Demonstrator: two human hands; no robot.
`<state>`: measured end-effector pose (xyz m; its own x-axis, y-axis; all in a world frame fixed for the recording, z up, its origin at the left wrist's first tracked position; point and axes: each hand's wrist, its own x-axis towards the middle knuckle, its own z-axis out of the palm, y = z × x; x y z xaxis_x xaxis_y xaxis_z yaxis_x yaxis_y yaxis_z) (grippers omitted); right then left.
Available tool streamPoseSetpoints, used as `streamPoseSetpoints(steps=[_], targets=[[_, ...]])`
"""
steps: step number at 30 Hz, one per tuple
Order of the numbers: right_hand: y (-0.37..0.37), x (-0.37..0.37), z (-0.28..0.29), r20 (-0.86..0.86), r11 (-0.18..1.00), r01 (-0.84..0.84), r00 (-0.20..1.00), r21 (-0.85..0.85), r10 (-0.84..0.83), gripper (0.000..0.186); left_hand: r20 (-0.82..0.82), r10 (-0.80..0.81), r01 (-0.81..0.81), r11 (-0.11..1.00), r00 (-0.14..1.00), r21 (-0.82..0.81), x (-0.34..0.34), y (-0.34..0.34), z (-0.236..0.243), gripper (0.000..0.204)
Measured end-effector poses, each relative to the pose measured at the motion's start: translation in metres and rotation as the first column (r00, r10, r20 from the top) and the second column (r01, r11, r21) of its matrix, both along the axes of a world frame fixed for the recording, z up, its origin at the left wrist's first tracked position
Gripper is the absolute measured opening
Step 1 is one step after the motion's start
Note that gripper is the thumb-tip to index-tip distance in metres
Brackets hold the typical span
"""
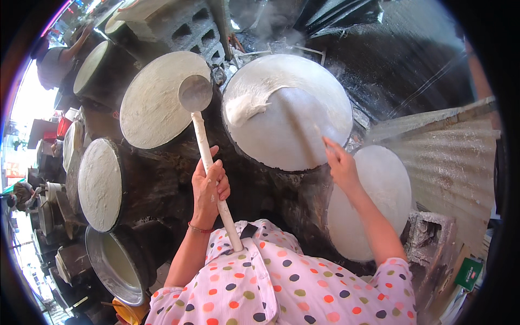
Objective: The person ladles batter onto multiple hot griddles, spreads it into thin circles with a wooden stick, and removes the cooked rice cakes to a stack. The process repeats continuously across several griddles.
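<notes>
My left hand (210, 187) is closed round the long pale handle of a ladle (195, 93), whose end near me rests against my shirt. The ladle's round metal head overlaps a pan coated in pale batter (149, 116). My right hand (338, 162) has its fingers partly stretched and apart at the right rim of the central round pan (271, 149), with no held item visible. White batter (244, 108) is heaped and smeared on that pan's upper left, and a blurred dark streak crosses its middle. Another whitish pan (387, 189) lies below my right arm.
Several coated pans (100, 184) line the left, with a metal pot of pale liquid (114, 260) and a yellow container (127, 309). Concrete blocks (197, 30) stand behind. Corrugated sheeting (444, 168) bounds the right. Other people (51, 65) are at far left; steam rises at the back.
</notes>
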<state>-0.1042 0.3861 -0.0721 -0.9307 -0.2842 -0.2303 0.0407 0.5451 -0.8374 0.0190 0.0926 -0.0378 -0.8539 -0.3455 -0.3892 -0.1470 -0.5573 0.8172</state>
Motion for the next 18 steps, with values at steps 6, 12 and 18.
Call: streamPoseSetpoints(steps=[6, 12, 18], targets=[[-0.012, 0.057, 0.007, -0.217, 0.983, -0.121, 0.965, 0.138, 0.149, 0.034, -0.051, -0.11, 0.112, 0.993, 0.993, 0.033, -0.008, -0.017, 0.005, 0.044], [-0.068, 0.142, -0.027, -0.429, 0.985, 0.162, 0.894, 0.05, -0.125, 0.035, -0.062, -0.215, 0.218, 0.975, 0.975, 0.048, 0.019, -0.076, 0.002, 0.044], [-0.325, 0.057, -0.11, -0.048, 0.776, 0.496, 0.83, -0.389, -0.555, 0.031, -0.068, -0.159, 0.159, 0.987, 0.985, -0.014, 0.063, -0.153, 0.009, 0.043]])
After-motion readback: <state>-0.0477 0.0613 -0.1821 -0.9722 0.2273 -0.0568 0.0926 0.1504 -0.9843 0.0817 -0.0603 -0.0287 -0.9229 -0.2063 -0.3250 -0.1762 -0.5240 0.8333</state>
